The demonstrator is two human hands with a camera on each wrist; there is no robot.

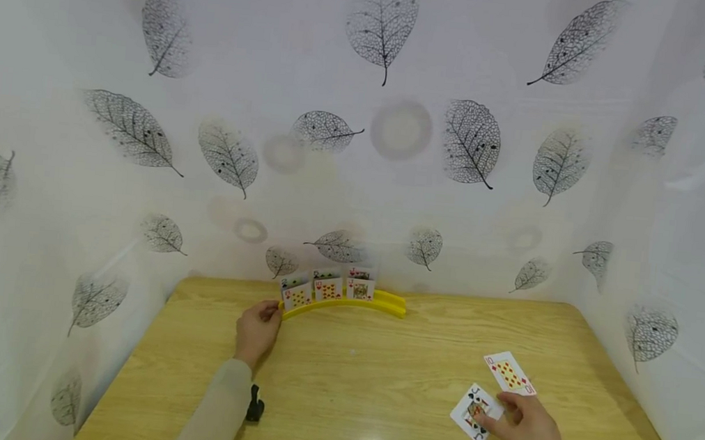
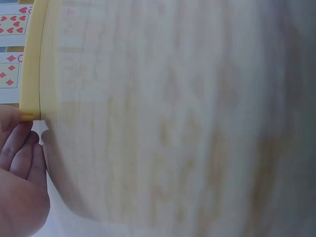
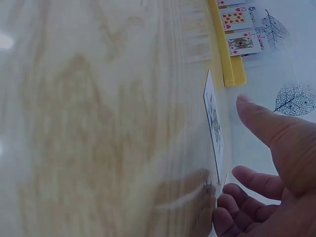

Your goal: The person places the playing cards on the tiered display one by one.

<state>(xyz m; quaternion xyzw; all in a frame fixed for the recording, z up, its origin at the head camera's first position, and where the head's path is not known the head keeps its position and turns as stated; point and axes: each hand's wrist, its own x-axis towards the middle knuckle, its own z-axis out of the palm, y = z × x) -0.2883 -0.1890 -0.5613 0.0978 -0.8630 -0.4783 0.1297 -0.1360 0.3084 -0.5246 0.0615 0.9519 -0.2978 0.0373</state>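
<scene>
A curved yellow card holder [image 1: 391, 302] stands at the table's back edge, with several playing cards upright in three groups. A red ten [image 1: 328, 289] fronts the middle group and a red face card [image 1: 360, 290] the right one. My left hand [image 1: 257, 330] pinches the holder's left end between thumb and fingers. At the right, a jack of spades [image 1: 464, 413] and a ten of diamonds [image 1: 510, 373] lie face up. My right hand [image 1: 532, 431] hovers over them, thumb and fingers spread; in the right wrist view its thumb [image 3: 261, 121] is apart from the cards.
The wooden table [image 1: 378, 362] ends at a white leaf-print curtain [image 1: 392, 202] behind and on both sides. A small black object [image 1: 255, 404] shows beside the left sleeve [image 1: 216, 411].
</scene>
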